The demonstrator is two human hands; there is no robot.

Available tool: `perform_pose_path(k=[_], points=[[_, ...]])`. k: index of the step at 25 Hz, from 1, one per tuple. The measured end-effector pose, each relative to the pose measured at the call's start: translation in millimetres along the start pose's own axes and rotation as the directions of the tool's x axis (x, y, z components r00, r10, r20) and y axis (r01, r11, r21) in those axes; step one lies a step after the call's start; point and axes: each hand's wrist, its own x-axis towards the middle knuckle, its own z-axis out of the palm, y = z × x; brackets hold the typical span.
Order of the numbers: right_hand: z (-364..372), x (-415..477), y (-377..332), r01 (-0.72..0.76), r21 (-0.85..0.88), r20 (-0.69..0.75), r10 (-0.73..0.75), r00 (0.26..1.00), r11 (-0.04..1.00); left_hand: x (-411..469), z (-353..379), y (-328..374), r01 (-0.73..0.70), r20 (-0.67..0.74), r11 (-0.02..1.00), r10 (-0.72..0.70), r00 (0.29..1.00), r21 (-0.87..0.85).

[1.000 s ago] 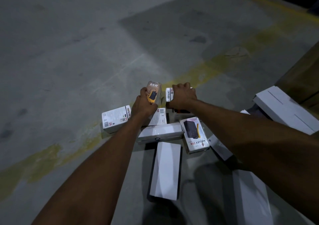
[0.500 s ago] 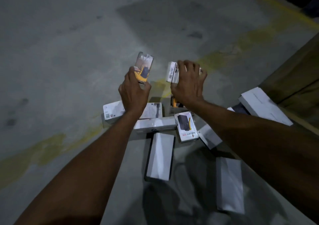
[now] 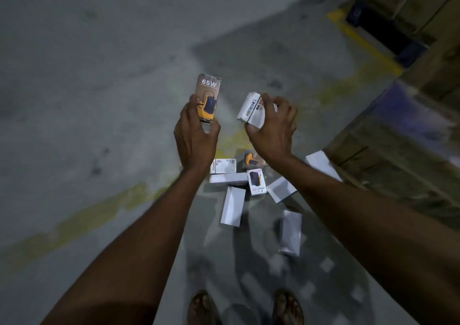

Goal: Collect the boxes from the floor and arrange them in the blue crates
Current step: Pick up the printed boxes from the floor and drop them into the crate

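My left hand [image 3: 195, 138] grips a brown box marked 65W [image 3: 208, 95] by its lower end, held upright well above the floor. My right hand [image 3: 272, 128] holds a white box with dark lettering [image 3: 252, 109], tilted, fingers curled over its top. Below them several boxes lie on the concrete floor: a long white box [image 3: 232, 206], a white box showing a dark power bank [image 3: 257, 182], another white box [image 3: 290, 232] and a labelled one [image 3: 223, 166]. A blue crate [image 3: 412, 110] shows blurred at the right edge.
Stacked brown cartons [image 3: 398, 165] stand at the right, with more at the top right beside a dark pallet gap [image 3: 380, 30]. A worn yellow line [image 3: 99, 212] crosses the grey floor. My feet in sandals [image 3: 249, 307] are at the bottom.
Both hands have risen from the pile, each lifting its box clear of the floor. The view has pulled back and up, so the floor boxes look smaller and my feet show.
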Motion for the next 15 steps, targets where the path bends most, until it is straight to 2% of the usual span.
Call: perform_pose_path(k=[6, 10, 15], points=[[-176, 4, -105, -0.066, 0.091, -0.076, 0.073, 0.994, 0.994, 39, -165, 129, -0.004, -0.087, 0.999, -0.001, 0.996, -0.054], [-291, -2, -163, -0.055, 0.131, -0.134, 0.073, 0.988, 0.99, 48, -265, 209, -0.007, -0.099, 0.994, -0.003, 0.995, -0.106], [-405, -31, -202, -0.101, 0.333, -0.186, 0.17, 0.968, 0.938, 34, -357, 292, -0.053, -0.057, 0.968, 0.04, 0.998, -0.246]])
